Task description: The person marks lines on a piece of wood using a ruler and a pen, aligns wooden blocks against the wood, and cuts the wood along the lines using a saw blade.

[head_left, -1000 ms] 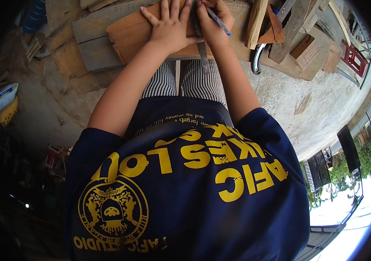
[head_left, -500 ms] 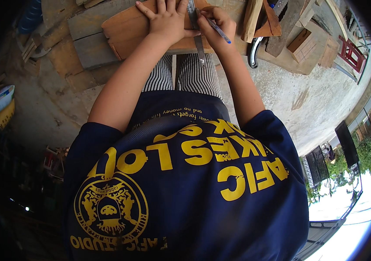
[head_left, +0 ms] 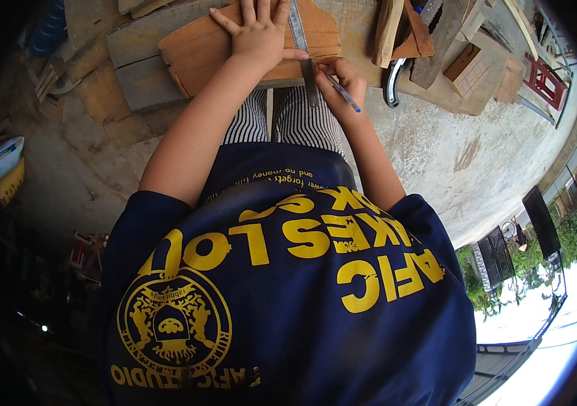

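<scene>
Worktop [head_left: 356, 30] below: left hand [head_left: 259, 43] splayed on wooden board [head_left: 202, 55], right hand [head_left: 345, 80] holding ballpoint [head_left: 344, 93]. Light pressure could shift metal ruler [head_left: 297, 28] between.

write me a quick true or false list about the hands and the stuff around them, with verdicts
1. The left hand lies spread on the brown board. True.
2. The right hand holds a hammer. False: it holds a pen.
3. The metal ruler crosses the board and sticks out past its near edge. True.
4. The trousers are plain white. False: they have dark and light stripes.
5. A dark curved handle lies to the right of the right hand. True.
</scene>
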A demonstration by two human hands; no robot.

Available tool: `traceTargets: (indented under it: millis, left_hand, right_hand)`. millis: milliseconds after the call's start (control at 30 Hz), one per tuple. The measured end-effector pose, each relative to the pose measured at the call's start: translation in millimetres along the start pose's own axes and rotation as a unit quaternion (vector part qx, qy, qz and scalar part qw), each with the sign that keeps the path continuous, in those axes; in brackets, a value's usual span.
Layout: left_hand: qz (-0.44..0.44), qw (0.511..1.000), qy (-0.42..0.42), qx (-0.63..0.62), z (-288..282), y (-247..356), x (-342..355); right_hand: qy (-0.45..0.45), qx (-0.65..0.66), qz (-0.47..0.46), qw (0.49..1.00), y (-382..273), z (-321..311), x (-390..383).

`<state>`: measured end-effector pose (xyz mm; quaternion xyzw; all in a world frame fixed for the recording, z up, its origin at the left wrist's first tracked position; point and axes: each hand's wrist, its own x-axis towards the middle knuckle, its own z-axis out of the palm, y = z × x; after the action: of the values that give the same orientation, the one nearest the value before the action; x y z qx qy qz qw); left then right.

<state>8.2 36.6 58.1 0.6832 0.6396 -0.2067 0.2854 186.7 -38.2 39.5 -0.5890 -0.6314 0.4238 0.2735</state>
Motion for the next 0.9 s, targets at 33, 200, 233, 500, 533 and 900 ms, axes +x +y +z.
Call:
traceTargets:
  millis: [33, 200, 233, 500, 533, 900]
  left_hand:
    - [0.006, 1.000, 0.017, -0.005, 2.2, -0.6, -0.9]
    - [0.003, 0.999, 0.050, -0.001, 11.7, -1.8, 2.9]
    - [0.002, 0.999, 0.036, -0.009, 8.7, -0.4, 2.7]
    - [-0.005, 1.000, 0.012, -0.027, 6.5, 0.5, 2.3]
    - [0.000, 0.999, 0.031, -0.029, 9.3, -2.1, 1.4]
    - [-0.011, 1.000, 0.017, -0.019, 6.8, 0.5, 2.3]
  right_hand:
    - [0.003, 0.011, 0.007, 1.000, 0.3, 0.5, 0.1]
    - [0.018, 0.033, 0.063, 0.997, 4.0, 2.3, -6.0]
    - [0.040, 0.082, 0.067, 0.994, 9.3, 3.7, -7.0]
    - [0.063, 0.128, -0.059, 0.988, 4.9, -4.8, 71.3]
    - [0.067, 0.215, -0.023, 0.974, -8.8, -5.7, 80.2]
    - [0.032, 0.200, 0.029, 0.979, -23.6, 8.4, 97.2]
